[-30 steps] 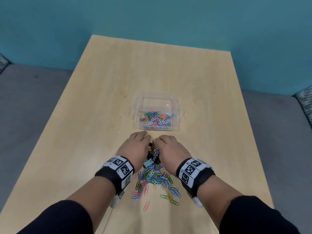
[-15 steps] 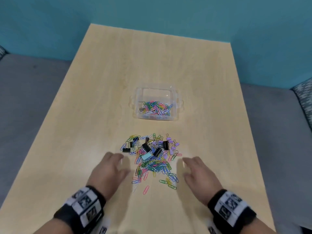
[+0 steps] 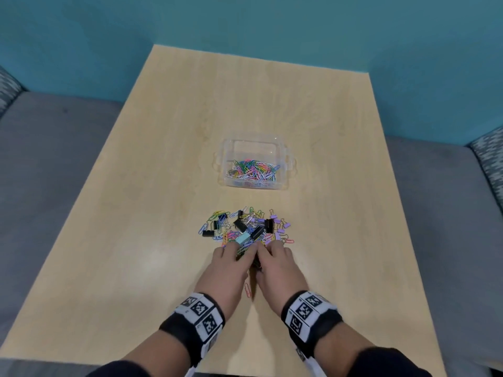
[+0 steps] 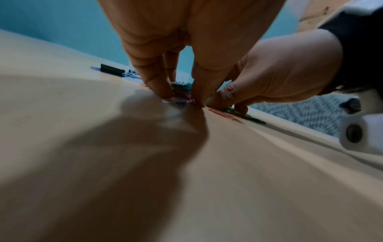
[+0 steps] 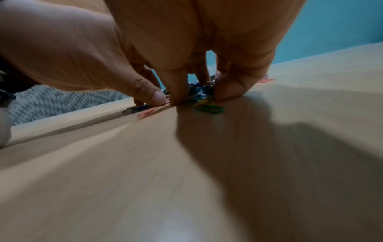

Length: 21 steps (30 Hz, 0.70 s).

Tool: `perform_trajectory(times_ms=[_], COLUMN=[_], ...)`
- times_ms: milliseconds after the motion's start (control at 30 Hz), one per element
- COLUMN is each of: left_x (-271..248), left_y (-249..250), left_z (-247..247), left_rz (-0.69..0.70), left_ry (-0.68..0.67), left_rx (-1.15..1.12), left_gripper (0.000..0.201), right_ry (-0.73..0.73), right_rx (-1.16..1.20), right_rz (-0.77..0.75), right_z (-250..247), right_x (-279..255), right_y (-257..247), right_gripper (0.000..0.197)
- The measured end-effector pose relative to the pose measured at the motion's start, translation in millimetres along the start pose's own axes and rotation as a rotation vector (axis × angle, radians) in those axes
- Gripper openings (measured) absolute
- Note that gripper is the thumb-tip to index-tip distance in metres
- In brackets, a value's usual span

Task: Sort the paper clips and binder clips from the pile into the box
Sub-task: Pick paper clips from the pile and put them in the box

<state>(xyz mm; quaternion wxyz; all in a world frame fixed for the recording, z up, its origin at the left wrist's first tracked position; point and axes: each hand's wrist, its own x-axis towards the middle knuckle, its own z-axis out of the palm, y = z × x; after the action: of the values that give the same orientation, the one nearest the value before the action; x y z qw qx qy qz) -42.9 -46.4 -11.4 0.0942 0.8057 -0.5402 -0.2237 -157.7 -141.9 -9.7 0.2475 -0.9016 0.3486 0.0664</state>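
A pile of coloured paper clips and black, purple and teal binder clips (image 3: 245, 227) lies on the wooden table. A clear plastic box (image 3: 283, 170) holding several paper clips stands just beyond it. My left hand (image 3: 239, 253) and right hand (image 3: 265, 251) meet at the pile's near edge, fingers curled down round a bunch of paper clips. In the left wrist view my left hand (image 4: 180, 96) presses its fingertips to the table round clips. In the right wrist view my right hand (image 5: 194, 96) does the same over green and yellow clips (image 5: 208, 107). What lies under the palms is hidden.
A single pink paper clip (image 3: 247, 289) lies between my wrists, apart from the pile. The light wooden table (image 3: 136, 240) ends at a teal wall beyond the box. Grey upholstered seating (image 3: 40, 159) flanks the table on both sides.
One second ago both hands were at the pile's far end. Half a second ago they were drawn back, apart and open. Now they have come together round clips at the near edge.
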Motion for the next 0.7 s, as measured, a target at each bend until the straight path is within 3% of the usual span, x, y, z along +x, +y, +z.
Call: perform_trajectory(times_ms=[233, 533, 633, 700], left_x=[1.5, 6.4, 8.8, 9.0], left_y=[-6.4, -12.4, -13.5, -14.2], left_z=[-4.6, -12.7, -16.2, -19.1], left_rz=[0.024, -0.009, -0.033, -0.039], left_ry=[0.010, 0.022, 0.010, 0.030], left_rx=[0.122, 0.061, 0.019, -0.024], left_gripper=[0.039, 0.032, 0.024, 0.017], right_ry=[-0.022, -0.025, -0.038, -0.080], right_rx=[-0.103, -0.138, -0.099, -0.033], right_rz=[-0.058, -0.085, -0.050, 0.002], right_z=[-2.9, -9.1, -14.3, -18.3], right_x=[3.7, 5.6, 8.8, 10.6], right_y=[2.3, 4.9, 5.6, 7.3], right_gripper=[0.027, 0.039, 0.018, 0.013])
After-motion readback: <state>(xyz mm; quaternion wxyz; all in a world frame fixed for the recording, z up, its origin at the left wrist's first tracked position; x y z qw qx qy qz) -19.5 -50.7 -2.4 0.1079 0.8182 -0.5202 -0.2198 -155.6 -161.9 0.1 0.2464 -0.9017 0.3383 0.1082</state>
